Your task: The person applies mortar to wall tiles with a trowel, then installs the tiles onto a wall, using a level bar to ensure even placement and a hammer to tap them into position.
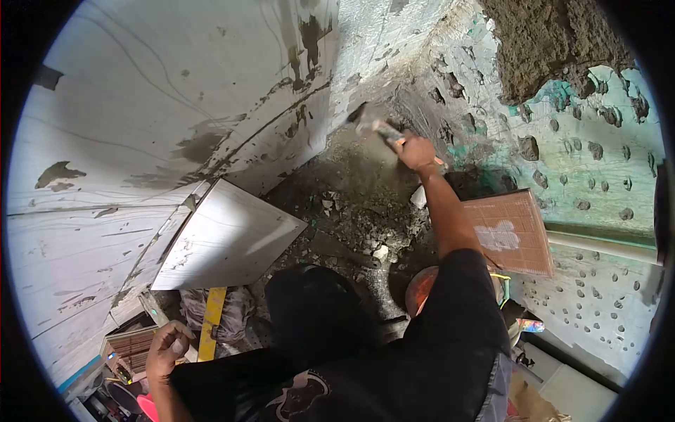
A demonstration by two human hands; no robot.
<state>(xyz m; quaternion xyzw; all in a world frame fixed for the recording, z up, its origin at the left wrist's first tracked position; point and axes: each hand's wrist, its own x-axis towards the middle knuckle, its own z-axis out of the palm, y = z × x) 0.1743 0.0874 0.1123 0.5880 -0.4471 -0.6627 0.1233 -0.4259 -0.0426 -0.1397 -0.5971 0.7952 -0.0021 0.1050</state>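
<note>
My right hand (pixel 418 152) is wrapped round the handle of a hammer (pixel 385 130), at the upper middle. The hammer's head is smeared by motion and lies near the corner where the marbled wall (pixel 267 91) meets the floor. Rubble and dust (pixel 351 218) cover the floor below it. At the lower left, my left hand (pixel 167 346) is raised with its fingers curled in, beside a yellow level or straight bar (pixel 211 323). Whether anything is inside those fingers cannot be made out.
A white tile (pixel 228 239) leans at the left. A brown-backed tile (pixel 512 232) stands at the right, near a pipe (pixel 601 247) along the pitted green wall (pixel 590 162). An orange-red bucket (pixel 420 288) is partly behind my right arm. Tools lie at the lower left.
</note>
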